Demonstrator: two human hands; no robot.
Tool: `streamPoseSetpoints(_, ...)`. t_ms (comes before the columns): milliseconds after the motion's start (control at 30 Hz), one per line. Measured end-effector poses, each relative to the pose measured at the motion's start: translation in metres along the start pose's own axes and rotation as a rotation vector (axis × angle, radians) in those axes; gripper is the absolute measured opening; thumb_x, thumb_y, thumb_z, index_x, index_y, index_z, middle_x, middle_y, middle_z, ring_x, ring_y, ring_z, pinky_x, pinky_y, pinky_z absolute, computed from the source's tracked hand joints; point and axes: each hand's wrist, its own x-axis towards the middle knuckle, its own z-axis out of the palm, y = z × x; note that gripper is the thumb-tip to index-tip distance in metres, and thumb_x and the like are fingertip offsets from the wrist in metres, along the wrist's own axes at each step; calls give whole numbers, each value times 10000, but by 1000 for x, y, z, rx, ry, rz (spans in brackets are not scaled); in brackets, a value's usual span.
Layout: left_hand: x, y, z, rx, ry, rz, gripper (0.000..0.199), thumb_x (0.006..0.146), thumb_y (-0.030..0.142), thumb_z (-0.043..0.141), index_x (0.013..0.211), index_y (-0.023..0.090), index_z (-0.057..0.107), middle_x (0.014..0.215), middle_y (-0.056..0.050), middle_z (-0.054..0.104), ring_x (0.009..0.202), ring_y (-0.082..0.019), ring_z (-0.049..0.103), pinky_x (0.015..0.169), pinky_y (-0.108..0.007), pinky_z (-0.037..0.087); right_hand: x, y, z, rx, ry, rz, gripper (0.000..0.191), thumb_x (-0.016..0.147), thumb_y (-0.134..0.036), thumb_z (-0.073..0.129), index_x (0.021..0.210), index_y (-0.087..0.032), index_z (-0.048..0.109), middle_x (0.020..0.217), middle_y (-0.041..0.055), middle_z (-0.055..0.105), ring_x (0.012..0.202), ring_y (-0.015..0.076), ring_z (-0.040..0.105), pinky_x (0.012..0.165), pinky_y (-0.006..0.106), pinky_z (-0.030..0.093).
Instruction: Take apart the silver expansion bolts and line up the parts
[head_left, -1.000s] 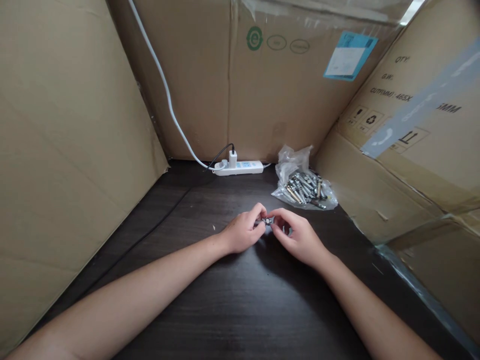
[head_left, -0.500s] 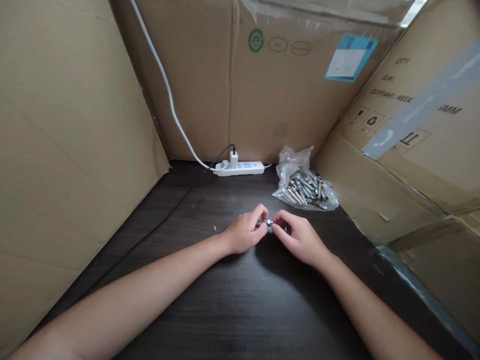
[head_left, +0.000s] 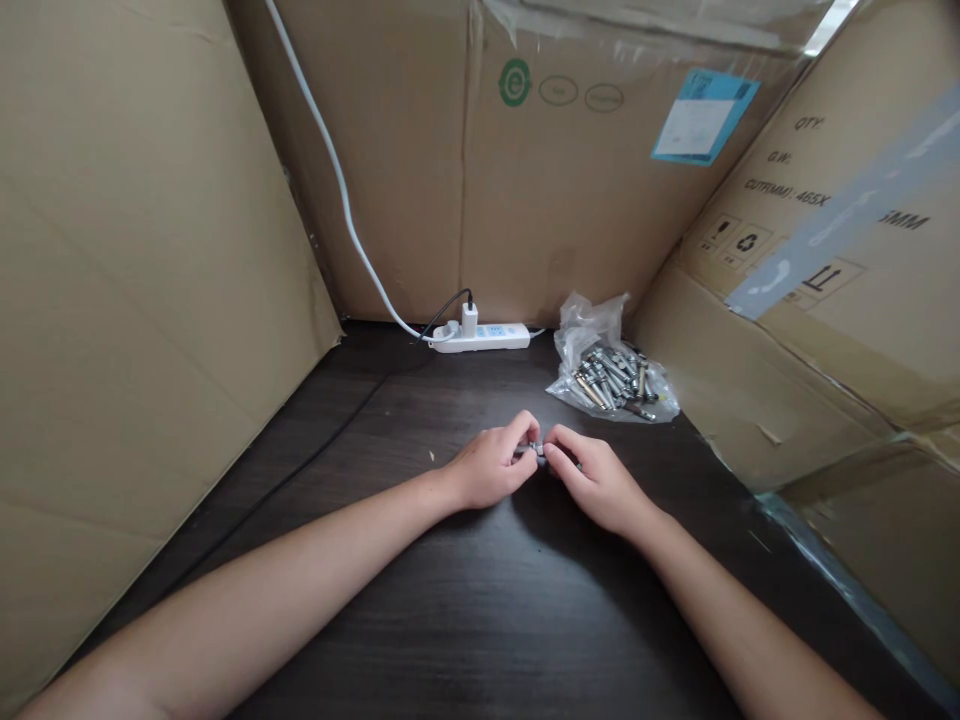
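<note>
A small silver bolt (head_left: 538, 450) with a nut lies crosswise between my two hands, low over the dark tabletop. My left hand (head_left: 491, 465) is closed, thumb and index finger pinching the bolt from the left, and part of the shank shows inside the curl of the fingers. From the other side, the thumb and index finger of my right hand (head_left: 596, 475) pinch the bolt's nut end. Fingertips cover much of the bolt. Beyond my right hand a clear plastic bag (head_left: 589, 320) lies with several metal bolts (head_left: 611, 378) in its mouth.
At the back of the dark table (head_left: 450, 610) stands a white power strip (head_left: 487, 338) with a plugged-in charger (head_left: 469, 320). A black cable (head_left: 315, 455) runs toward the front left, and a white cord (head_left: 337, 180) rises behind. Cardboard boxes (head_left: 150, 250) wall in the left, back and right.
My right fingertips have come closer to my left ones along the bolt, covering more of the nut end. The bag and power strip stay in place; the view has shifted slightly.
</note>
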Motion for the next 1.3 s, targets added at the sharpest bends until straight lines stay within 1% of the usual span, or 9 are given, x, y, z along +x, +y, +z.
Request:
streamPoseSetpoints(167, 0, -1, 1, -5, 5, 0, 85, 843, 248, 424, 923, 222, 413, 695, 55, 462, 587, -107, 422, 614, -233, 353, 0, 2, 0, -4, -19, 19, 320, 948, -338, 345, 685, -196, 458, 644, -13, 533, 606, 126, 493, 607, 241, 362)
streamPoseSetpoints(367, 1, -3, 2, 4, -4, -2, 101, 839, 259, 436, 931, 223, 413, 693, 57, 488, 582, -105, 431, 599, -227, 344, -1, -1, -2, 25, -2, 10, 126, 896, -293, 460, 873, -197, 537, 715, -16, 566, 648, 130, 510, 620, 237, 373)
streamPoseSetpoints(433, 1, -3, 2, 7, -8, 0, 102, 839, 261, 437, 930, 224, 411, 686, 60, 489, 575, -103, 428, 588, -224, 336, -1, -1, -1, 38, -12, -4, 120, 895, -282, 464, 871, -194, 542, 716, -17, 562, 648, 127, 507, 618, 235, 369)
streamPoseSetpoints(633, 0, 0, 2, 42, -16, 6, 109, 834, 263, 444, 932, 224, 417, 678, 62, 477, 557, -98, 414, 565, -219, 317, 1, 5, 4, 40, -27, 7, 316, 937, -356, 393, 683, -187, 475, 623, -23, 498, 587, 116, 451, 577, 235, 337)
streamPoseSetpoints(767, 0, 1, 2, 52, -25, -6, 113, 839, 266, 437, 943, 223, 424, 676, 58, 492, 549, -100, 424, 559, -220, 314, 1, 8, 5, 46, -39, 32, 396, 952, -397, 347, 643, -183, 470, 609, -16, 503, 581, 117, 457, 576, 238, 333)
streamPoseSetpoints(833, 0, 1, 1, 58, -27, -8, 113, 838, 269, 440, 940, 223, 426, 672, 58, 492, 553, -103, 432, 561, -221, 315, 1, 5, 4, 33, -28, 37, 355, 944, -387, 372, 680, -184, 497, 629, -15, 525, 595, 122, 472, 582, 240, 337)
streamPoseSetpoints(967, 0, 1, 2, 64, -24, 1, 105, 841, 278, 443, 928, 221, 424, 674, 57, 492, 565, -104, 441, 564, -219, 316, 1, -1, 1, 32, -14, 27, 164, 903, -312, 455, 839, -195, 549, 700, -15, 575, 644, 133, 513, 614, 243, 360)
streamPoseSetpoints(1033, 0, 1, 2, 63, -26, 9, 103, 844, 282, 441, 925, 221, 420, 685, 56, 498, 565, -103, 439, 563, -219, 315, 1, -2, 1, 37, -20, 13, 146, 896, -295, 460, 835, -195, 547, 699, -15, 572, 641, 131, 509, 615, 243, 365)
streamPoseSetpoints(1300, -2, 2, 1, 65, -30, 35, 98, 835, 253, 434, 926, 223, 415, 661, 60, 467, 558, -103, 426, 553, -222, 306, 1, 6, 7, 50, -49, 33, 371, 948, -395, 353, 663, -186, 466, 614, -17, 503, 578, 117, 455, 570, 238, 338)
